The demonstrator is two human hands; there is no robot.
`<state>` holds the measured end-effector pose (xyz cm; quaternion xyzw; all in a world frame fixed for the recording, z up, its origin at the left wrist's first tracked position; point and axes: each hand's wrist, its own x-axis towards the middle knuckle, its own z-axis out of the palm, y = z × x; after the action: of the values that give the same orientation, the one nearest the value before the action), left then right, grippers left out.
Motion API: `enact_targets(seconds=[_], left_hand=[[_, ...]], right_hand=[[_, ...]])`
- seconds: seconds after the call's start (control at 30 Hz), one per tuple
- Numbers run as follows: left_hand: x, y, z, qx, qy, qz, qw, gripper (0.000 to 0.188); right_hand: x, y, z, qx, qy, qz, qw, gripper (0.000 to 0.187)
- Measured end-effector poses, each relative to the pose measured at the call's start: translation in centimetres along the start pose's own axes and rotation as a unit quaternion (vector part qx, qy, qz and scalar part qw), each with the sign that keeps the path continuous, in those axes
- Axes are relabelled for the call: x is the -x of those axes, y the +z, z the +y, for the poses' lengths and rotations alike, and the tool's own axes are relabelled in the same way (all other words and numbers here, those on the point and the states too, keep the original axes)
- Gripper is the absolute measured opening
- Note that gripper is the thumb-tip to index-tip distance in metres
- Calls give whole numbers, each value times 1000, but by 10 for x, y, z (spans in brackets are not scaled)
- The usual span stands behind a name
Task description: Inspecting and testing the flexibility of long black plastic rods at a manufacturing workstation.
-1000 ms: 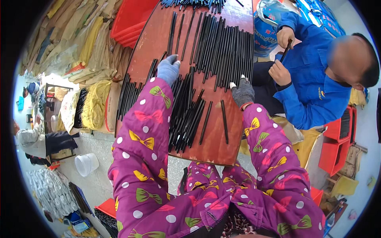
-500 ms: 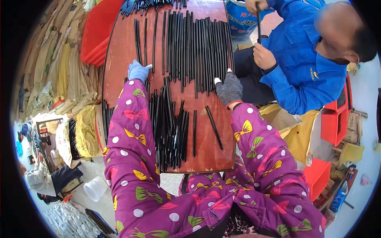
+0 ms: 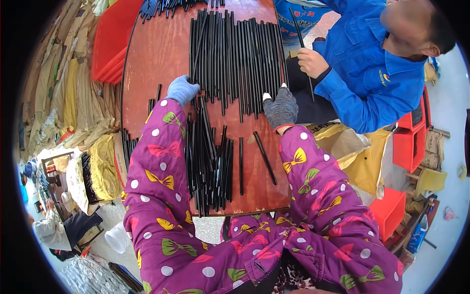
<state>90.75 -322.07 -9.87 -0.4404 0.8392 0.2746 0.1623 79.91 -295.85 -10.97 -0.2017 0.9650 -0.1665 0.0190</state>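
Note:
A row of thin black rods (image 3: 235, 61) lies side by side on the reddish-brown table (image 3: 152, 59). My left hand (image 3: 182, 90), in a light blue glove, presses against the row's left edge near its lower end, fingers extended with their tips partly hidden. At the row's lower right corner rests my right hand (image 3: 281, 107) in a dark grey glove with pale fingertips. Its thumb and forefinger are apart, touching the rod ends. Nearer to me lies a looser pile of black rods (image 3: 208, 161). Two single rods, one upright in view (image 3: 241, 166) and one slanted (image 3: 265, 158), lie beside it.
Across the right side sits a co-worker in blue (image 3: 362, 68), holding a black rod (image 3: 296, 28). More rods (image 3: 171, 6) lie at the table's far end. Red crates (image 3: 113, 41) stand left, a yellow sack (image 3: 364, 157) right, a white bucket (image 3: 117, 238) lower left.
My left hand has moved right, and the separate rods at the row's left are now against the row. My right hand stays at the corner. The co-worker's rod has tilted, with one hand lower.

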Motion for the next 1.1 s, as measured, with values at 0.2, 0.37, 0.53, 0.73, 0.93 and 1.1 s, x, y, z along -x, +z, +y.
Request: enact_targets(seconds=[0.2, 0.37, 0.53, 0.73, 0.93, 1.1], left_hand=[[0, -1, 21, 22, -54, -5, 998, 85], [6, 6, 39, -33, -62, 65, 995, 90], [8, 5, 32, -20, -67, 56, 996, 89], [5, 10, 31, -25, -43, 82, 995, 87], [-2, 10, 21, -17, -50, 85, 995, 84], [-2, 6, 25, -18, -64, 52, 996, 81]], right_hand=[[-21, -13, -3, -21, 79, -69, 994, 59], [-23, -8, -14, 7, 16, -70, 997, 44], [-21, -23, -23, 12, -62, -14, 998, 39], [-51, -15, 7, 94, -20, -43, 994, 25], [-24, 4, 3, 85, -50, -108, 989, 25], [-29, -6, 5, 32, -15, 26, 999, 35]])
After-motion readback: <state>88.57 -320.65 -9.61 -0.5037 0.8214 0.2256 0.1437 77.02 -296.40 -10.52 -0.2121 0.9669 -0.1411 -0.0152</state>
